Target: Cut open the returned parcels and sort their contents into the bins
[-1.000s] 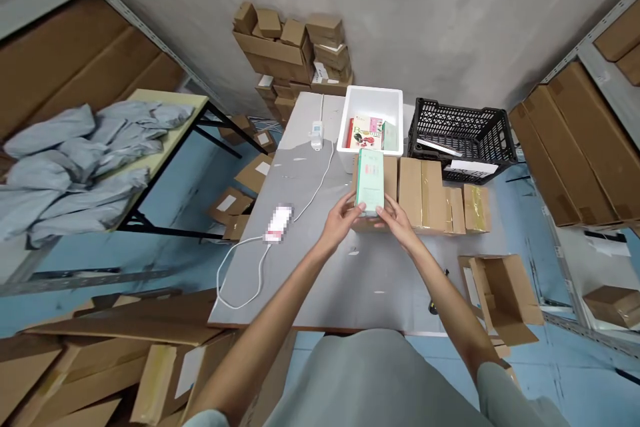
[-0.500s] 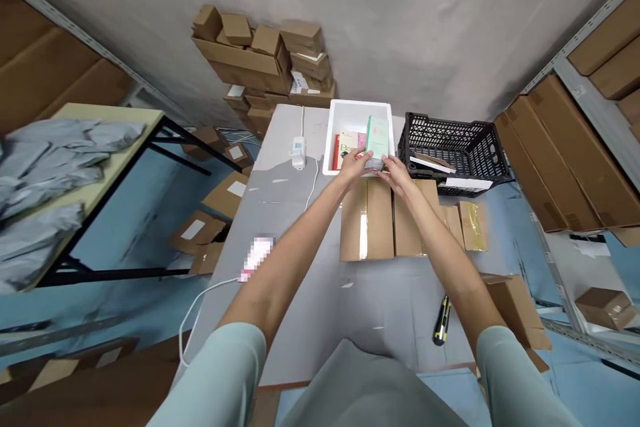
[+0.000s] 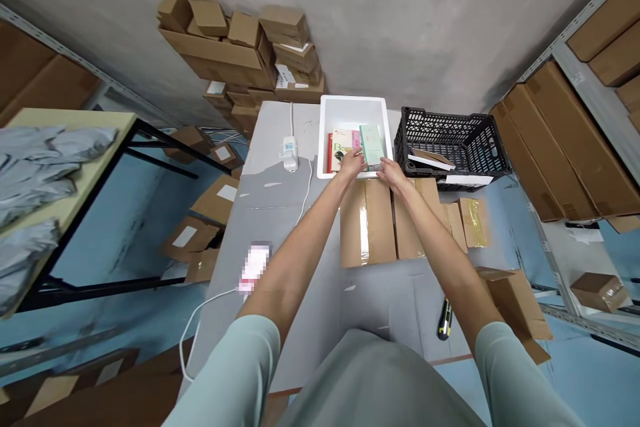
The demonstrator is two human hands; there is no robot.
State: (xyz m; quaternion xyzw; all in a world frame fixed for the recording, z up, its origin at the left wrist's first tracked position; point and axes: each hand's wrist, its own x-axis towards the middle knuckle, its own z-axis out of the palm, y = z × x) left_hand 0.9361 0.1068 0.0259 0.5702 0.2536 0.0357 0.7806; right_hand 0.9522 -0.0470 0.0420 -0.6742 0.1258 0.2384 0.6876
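A white bin [image 3: 353, 103] stands at the far edge of the grey table. Inside it, a green book [image 3: 371, 142] lies to the right of a cream book [image 3: 341, 147] with a red edge beside it. My left hand [image 3: 353, 163] is over the near part of the bin, at the lower left of the green book, its fingers bent and partly hidden. My right hand [image 3: 391, 172] is at the near right corner of the green book, fingers touching its lower edge. Whether either hand grips the book is too small to tell.
Brown cartons [image 3: 367, 223] stand in front of the bin. A black crate [image 3: 450, 121] is to its right. A cutter [image 3: 445, 319], a phone [image 3: 255, 267] and a white power adapter [image 3: 290, 153] lie on the table. Stacked boxes [image 3: 215, 57] rise by the wall.
The green book has gone down into the bin and now lies beside the cream book. My hands have moved slightly lower with it, and the view has shifted a little.
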